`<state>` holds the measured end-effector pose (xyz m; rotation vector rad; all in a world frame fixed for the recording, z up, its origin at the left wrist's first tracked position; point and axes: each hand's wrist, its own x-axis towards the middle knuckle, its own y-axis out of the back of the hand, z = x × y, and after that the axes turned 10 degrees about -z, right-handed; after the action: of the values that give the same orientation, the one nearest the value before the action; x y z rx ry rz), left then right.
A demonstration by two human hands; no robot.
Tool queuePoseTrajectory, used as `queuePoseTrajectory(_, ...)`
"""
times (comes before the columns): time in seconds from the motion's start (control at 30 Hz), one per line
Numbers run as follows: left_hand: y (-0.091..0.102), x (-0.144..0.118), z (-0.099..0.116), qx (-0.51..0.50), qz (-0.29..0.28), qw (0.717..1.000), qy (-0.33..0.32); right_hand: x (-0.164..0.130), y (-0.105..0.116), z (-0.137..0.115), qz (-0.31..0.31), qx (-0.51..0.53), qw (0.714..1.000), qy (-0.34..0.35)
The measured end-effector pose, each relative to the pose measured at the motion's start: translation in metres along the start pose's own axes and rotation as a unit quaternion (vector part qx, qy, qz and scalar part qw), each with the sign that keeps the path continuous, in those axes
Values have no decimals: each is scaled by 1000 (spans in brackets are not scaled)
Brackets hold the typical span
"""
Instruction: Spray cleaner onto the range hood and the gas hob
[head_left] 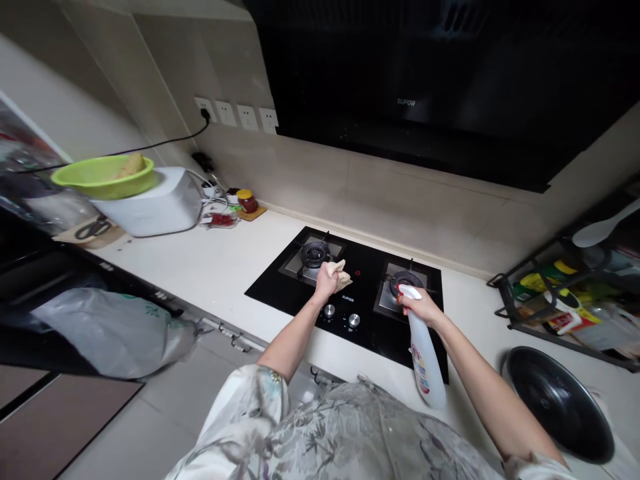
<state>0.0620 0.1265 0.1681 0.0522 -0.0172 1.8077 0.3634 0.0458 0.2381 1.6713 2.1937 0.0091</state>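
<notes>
A crumpled beige cloth [343, 277] is bunched in my left hand [327, 281], which is closed around it over the black gas stove [280, 287], near the left burner [315, 254]. My right hand [421, 305] grips the neck of a white spray bottle [427, 360] with a white and red trigger head. The bottle hangs tilted above the stove's right front edge, its nozzle toward the right burner [403, 280]. Two silver knobs [354, 321] sit at the front of the stove, between my forearms.
A dark wok or lid [557, 403] lies on the counter at right, below a black rack [505, 293] of bottles. The range hood [400, 80] overhangs the stove. At left, a green basin [100, 180] rests on a white appliance [160, 207]; a jar [247, 201] stands near the wall.
</notes>
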Motion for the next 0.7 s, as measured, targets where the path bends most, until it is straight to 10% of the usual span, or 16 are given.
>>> queuePoseTrajectory(0.37,144,-54,-30,-136,210,955,159,-94,77,4,213,52,974,51)
queuePoseTrajectory(0.7,116,-83,-47,-258,158,934,190,-117,58,33,194,47,980,9)
